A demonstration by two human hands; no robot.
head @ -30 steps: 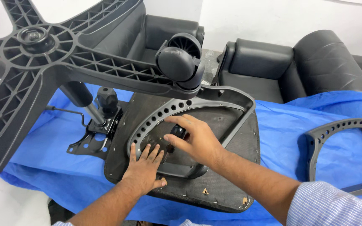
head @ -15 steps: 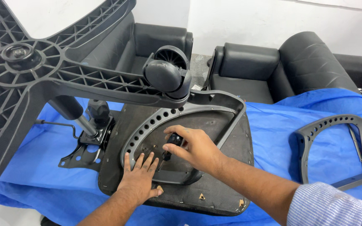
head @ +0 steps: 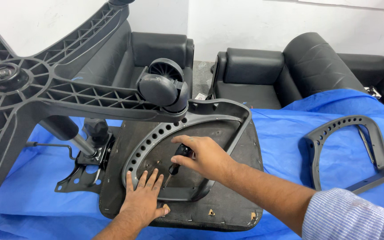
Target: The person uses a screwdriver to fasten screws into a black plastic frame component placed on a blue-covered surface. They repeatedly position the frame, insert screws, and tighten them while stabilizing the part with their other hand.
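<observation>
Left hand (head: 142, 202) flat, palm down, fingers (head: 150, 178) spread and released, pressing on the near edge of the grey armrest bracket (head: 187, 133) and the upturned seat pan (head: 245, 178) under it. Right hand (head: 205, 155) just beyond it, fingers clenched round a black-handled screwdriver (head: 181, 155), tip angled down into the bracket's inner face close to the left fingertips. Seat pan lies underside-up on the blue sheet (head: 281, 133) over the counter. Left of it, the tilt mechanism (head: 85, 171) with gas cylinder (head: 67, 133) attached. Five-star base (head: 32, 93) hangs over the near-left, one caster (head: 163, 86) above the bracket's far end. Second armrest bracket (head: 347, 146) lies well apart on the right of the sheet. Black sofas (head: 254, 73) behind.
</observation>
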